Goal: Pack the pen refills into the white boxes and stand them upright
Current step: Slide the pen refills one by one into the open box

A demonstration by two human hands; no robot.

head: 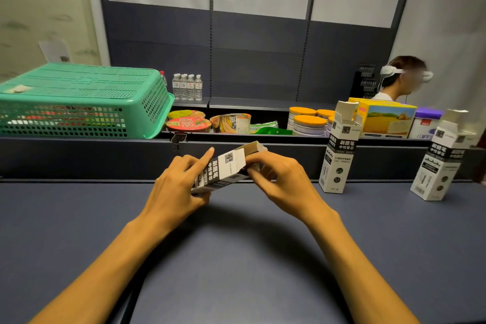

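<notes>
Both hands point(231, 179) gripping tilted white box point(226, 168), contents perhaps hidden

The tilted white box point(223, 169) reads 刷题笔 with 中性替芯 beside it on its black band. The upright box point(339, 151) on the tabletop point(236, 258) bears the same two lines. Smaller print is too fine to read.

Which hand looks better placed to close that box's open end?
Probably the right hand: its fingers are already at the open end of the held box, while the left hand grips the box's lower body, steadying it.
</notes>
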